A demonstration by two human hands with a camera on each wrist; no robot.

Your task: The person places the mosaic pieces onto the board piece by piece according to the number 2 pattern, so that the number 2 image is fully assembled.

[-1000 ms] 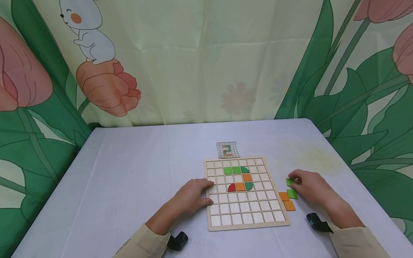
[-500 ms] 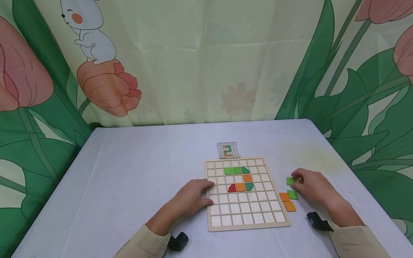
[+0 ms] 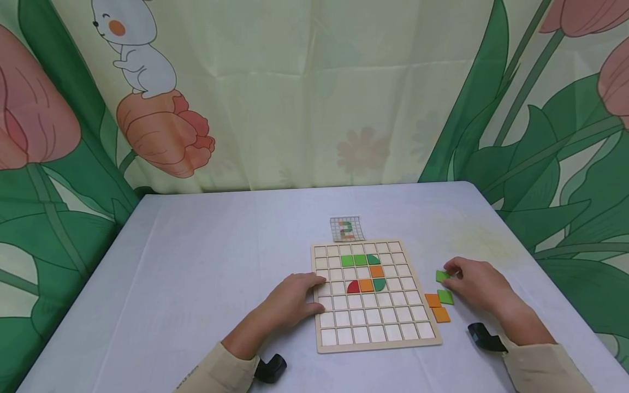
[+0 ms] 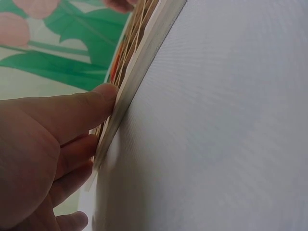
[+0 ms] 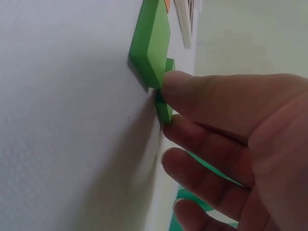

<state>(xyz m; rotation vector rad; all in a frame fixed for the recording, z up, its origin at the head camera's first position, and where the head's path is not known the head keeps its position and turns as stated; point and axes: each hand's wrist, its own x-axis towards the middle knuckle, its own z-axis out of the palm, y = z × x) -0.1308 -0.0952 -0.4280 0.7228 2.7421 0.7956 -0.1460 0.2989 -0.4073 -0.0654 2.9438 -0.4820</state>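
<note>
Spotting white tablecloth (image 3: 221, 245) between the right edge of the grid board (image 3: 373, 315) and the far green tile (image 3: 441, 276), my right hand (image 3: 476, 281) pinching it, my left hand (image 3: 289, 297) relaxed, touching the board's left edge.

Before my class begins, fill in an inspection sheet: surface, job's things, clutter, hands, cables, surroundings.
Surface: white table, yellowish patch at far right.
Job's things: grid board bearing seven coloured pieces; two orange tiles, two green tiles to its right; pattern card beyond it.
Clutter: nothing seen.
Hands: left hand touches the grid board's left edge; right hand pinches the farther green tile.
Cables: nothing seen.
Surroundings: printed backdrop with tulips and a white animal.
</note>
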